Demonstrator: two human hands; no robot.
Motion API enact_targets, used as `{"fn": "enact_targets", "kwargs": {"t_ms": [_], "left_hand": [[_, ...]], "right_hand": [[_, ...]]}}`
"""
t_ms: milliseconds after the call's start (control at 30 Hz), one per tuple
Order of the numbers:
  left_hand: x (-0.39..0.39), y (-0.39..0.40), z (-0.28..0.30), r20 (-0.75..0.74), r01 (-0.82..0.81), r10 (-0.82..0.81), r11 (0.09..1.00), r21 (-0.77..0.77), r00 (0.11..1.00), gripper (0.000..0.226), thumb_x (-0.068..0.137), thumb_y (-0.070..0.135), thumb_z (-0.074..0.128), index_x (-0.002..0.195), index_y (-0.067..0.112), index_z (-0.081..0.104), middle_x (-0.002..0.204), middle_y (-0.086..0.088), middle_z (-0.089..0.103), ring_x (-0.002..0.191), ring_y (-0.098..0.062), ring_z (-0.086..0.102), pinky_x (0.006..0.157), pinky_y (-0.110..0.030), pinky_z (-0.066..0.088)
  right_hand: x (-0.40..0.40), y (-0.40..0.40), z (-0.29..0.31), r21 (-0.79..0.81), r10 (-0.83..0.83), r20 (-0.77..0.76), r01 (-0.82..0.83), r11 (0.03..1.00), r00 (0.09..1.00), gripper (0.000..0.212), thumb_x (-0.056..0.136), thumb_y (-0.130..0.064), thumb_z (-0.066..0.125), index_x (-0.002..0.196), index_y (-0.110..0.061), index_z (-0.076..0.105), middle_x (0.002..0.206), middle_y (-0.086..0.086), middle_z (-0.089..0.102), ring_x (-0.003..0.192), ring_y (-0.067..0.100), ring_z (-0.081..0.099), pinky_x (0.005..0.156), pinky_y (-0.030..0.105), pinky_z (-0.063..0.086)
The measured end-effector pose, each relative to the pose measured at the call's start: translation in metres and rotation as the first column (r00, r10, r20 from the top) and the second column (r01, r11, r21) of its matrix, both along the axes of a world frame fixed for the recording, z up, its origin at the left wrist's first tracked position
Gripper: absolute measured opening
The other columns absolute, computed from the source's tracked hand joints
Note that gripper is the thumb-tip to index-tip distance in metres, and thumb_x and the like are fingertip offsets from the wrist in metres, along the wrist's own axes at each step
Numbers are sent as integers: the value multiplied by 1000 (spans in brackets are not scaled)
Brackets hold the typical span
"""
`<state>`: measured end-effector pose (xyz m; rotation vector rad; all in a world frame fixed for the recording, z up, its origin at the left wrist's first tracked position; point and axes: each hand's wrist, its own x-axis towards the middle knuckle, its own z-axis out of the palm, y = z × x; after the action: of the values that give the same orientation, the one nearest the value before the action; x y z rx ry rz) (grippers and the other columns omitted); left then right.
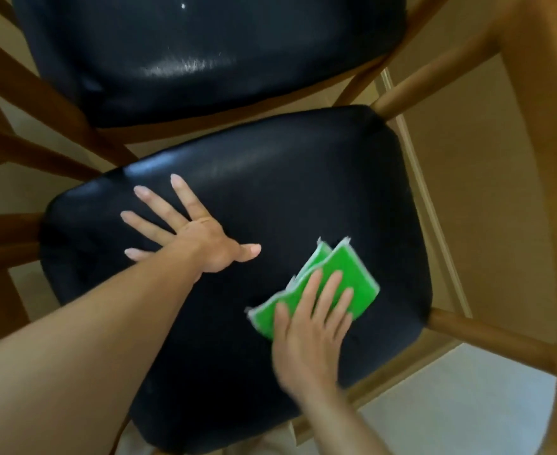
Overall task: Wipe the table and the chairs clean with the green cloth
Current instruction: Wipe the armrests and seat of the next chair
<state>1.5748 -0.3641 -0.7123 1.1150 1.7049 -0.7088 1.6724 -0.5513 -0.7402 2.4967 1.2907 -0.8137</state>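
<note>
Green cloth [320, 290], folded into a flat pad with white edging showing at its layers, lies on the near chair seat [270, 198], toward that seat's right front corner. Right hand [310, 326] lies on top of it, fingers straight and spread, palm pressing it flat, no pinch. Blur on the hand and the cloth's edges, so likely mid-stroke. Left hand [191, 234] is planted flat on the seat's left half, fingers splayed wide, holding nothing, apparently bracing. A gap of bare black cushion separates the two hands.

Seat is black, glossy, looks like faux leather, padded, in a wooden frame [467, 326]. A second chair seat [205, 54] of the same type sits beyond the near seat's far edge, with pale specks or glare on it; can't tell which.

Handling guess: cloth is light, soft and floppy, and folded layers may slide apart or bunch on the slick cushion. Best controlled by flat palm pressure over its middle, or a pinch across the folded edge to lift. No counter in view.
</note>
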Motion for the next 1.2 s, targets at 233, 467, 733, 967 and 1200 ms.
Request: {"fn": "enact_targets", "kwargs": {"t_ms": [233, 467, 733, 967, 1200], "left_hand": [[4, 11, 3, -53, -28, 22, 993, -116, 998, 153, 54, 75, 75, 81, 22, -67, 114, -19, -68, 123, -51, -46, 104, -73, -5], [6, 13, 0, -72, -12, 2, 989, -145, 997, 156, 52, 75, 76, 80, 22, -68, 88, -17, -73, 122, -51, -46, 103, -74, -5], [8, 13, 3, -47, -25, 18, 987, -157, 999, 155, 55, 72, 76, 95, 21, -64, 115, -21, -67, 122, -51, -47, 103, -73, -6], [9, 14, 4, -57, -41, 30, 980, -196, 998, 157, 55, 74, 75, 91, 19, -67, 99, -21, -72, 120, -53, -47, 103, -73, -7], [8, 15, 0, -55, -32, 21, 978, -207, 998, 157, 54, 73, 76, 87, 20, -69, 98, -21, -72, 117, -52, -50, 101, -73, -10]], "right_hand": [[-13, -49, 2, 16, 210, -91, -209, 978, 974, 63, 95, -58, 22, 142, -18, 33, 162, 5, 4, 141, 40, 18, 99, 53, 28], [97, 86, -16, 170, 38, 42, -44, 984, 998, 69, 95, -55, 13, 154, -23, -1, 162, 9, -4, 146, 38, -3, 114, 58, 9], [95, 99, -14, 142, 15, 53, -23, 990, 998, 67, 97, -54, 9, 153, -21, -12, 161, 9, -15, 146, 36, -11, 117, 58, 5], [0, -27, 3, -69, 135, -12, -135, 988, 991, 63, 91, -55, 28, 136, -12, 37, 155, 15, 31, 117, 47, 44, 89, 54, 40], [102, 64, -14, 179, -59, 33, 52, 982, 998, 75, 92, -60, 16, 152, -23, -10, 161, 9, -11, 146, 39, -5, 113, 61, 11]]}}
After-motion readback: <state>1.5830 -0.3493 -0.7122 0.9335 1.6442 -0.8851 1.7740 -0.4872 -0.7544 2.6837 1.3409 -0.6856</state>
